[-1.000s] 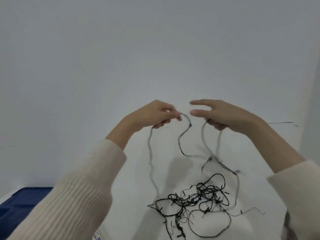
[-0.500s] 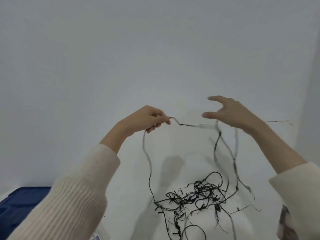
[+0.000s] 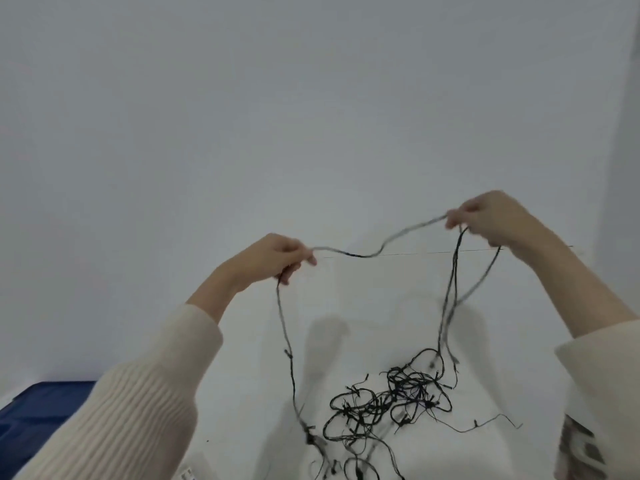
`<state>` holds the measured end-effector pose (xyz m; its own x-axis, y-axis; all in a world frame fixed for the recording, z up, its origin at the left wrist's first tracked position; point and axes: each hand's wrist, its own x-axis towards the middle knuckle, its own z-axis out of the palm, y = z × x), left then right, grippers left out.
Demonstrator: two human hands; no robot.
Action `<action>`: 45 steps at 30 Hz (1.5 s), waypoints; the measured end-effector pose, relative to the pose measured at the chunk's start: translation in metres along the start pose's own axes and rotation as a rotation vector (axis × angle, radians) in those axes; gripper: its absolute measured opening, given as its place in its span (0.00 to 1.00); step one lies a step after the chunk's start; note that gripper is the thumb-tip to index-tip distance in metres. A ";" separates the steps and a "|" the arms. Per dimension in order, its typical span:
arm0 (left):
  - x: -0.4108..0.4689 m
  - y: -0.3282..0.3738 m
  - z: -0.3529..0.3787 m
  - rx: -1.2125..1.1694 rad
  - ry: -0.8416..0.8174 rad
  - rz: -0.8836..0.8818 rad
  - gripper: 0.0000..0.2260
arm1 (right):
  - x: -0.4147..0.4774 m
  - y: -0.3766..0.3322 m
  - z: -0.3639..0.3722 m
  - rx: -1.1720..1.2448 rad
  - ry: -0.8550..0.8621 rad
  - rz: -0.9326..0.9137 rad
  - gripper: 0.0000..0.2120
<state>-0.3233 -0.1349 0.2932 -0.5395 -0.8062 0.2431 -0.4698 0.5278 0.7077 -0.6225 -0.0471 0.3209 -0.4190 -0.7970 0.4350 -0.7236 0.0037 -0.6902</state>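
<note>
A thin black cord [image 3: 367, 253] stretches between my two raised hands. My left hand [image 3: 277, 256] pinches one part of it, and a strand drops from that hand to the table. My right hand [image 3: 491, 216] grips the cord higher up and to the right, with two strands hanging below it. All the strands run down into a tangled black heap [image 3: 391, 400] on the white table [image 3: 242, 427]. The stretched part is blurred by motion.
A plain pale wall fills the upper view. A dark blue object [image 3: 31, 410] lies at the lower left beside the table. A patterned item [image 3: 581, 448] shows at the lower right edge. Cream sleeves cover both forearms.
My hands have moved apart. The right hand has gone up and to the right and closed on the cord, drawing more of it out between the hands.
</note>
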 end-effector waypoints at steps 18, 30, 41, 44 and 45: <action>-0.006 -0.036 0.004 -0.029 -0.193 -0.119 0.10 | 0.018 0.015 0.008 0.822 0.125 0.199 0.11; 0.007 0.001 0.037 -0.688 -0.023 -0.294 0.09 | -0.016 -0.015 0.042 0.223 -0.499 0.053 0.15; 0.013 0.007 0.030 -0.672 0.125 -0.152 0.08 | -0.016 0.013 0.044 0.135 -0.610 -0.129 0.07; 0.014 -0.023 0.007 -0.744 0.340 -0.246 0.11 | -0.019 0.050 0.049 0.136 -0.642 -0.002 0.10; 0.013 -0.032 0.004 -0.679 0.385 -0.279 0.11 | -0.021 0.059 0.050 0.174 -0.659 0.048 0.12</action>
<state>-0.3174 -0.1612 0.2709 -0.1309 -0.9839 0.1219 0.0396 0.1176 0.9923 -0.6293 -0.0603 0.2422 0.0130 -0.9999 -0.0033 -0.5905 -0.0050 -0.8070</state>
